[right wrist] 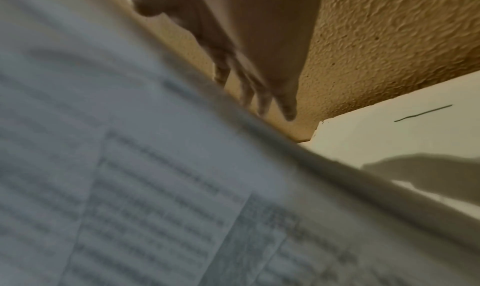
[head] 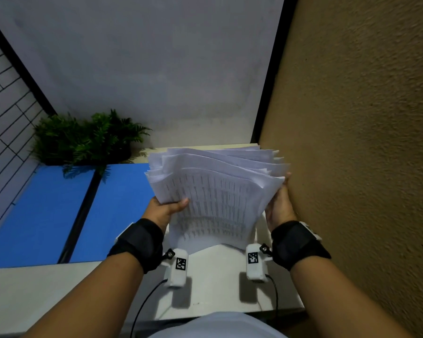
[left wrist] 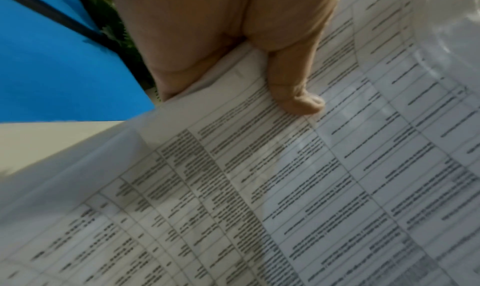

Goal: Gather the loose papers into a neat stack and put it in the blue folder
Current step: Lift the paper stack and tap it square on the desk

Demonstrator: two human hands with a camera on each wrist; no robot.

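Note:
An uneven, fanned stack of printed papers [head: 217, 191] is lifted over the right half of the white table [head: 59, 289]. My left hand [head: 171, 208] grips its left edge, thumb on top and fingers underneath. In the left wrist view the thumb [left wrist: 298, 97] presses on the top sheet of the papers [left wrist: 285, 187]. My right hand [head: 280, 203] lies flat against the stack's right edge with straight fingers [right wrist: 272, 97] beside the blurred papers [right wrist: 130, 187]. The blue folder [head: 42, 211] lies open on the table to the left, with a black spine [head: 81, 215] down its middle; part of the folder [left wrist: 52, 64] shows beside my left hand.
A green fern plant [head: 83, 142] stands at the back left, overhanging the folder's far edge. A rough tan wall [head: 352, 118] runs close along the table's right side. A gridded panel [head: 3, 118] stands at the left. The table's front edge is near my body.

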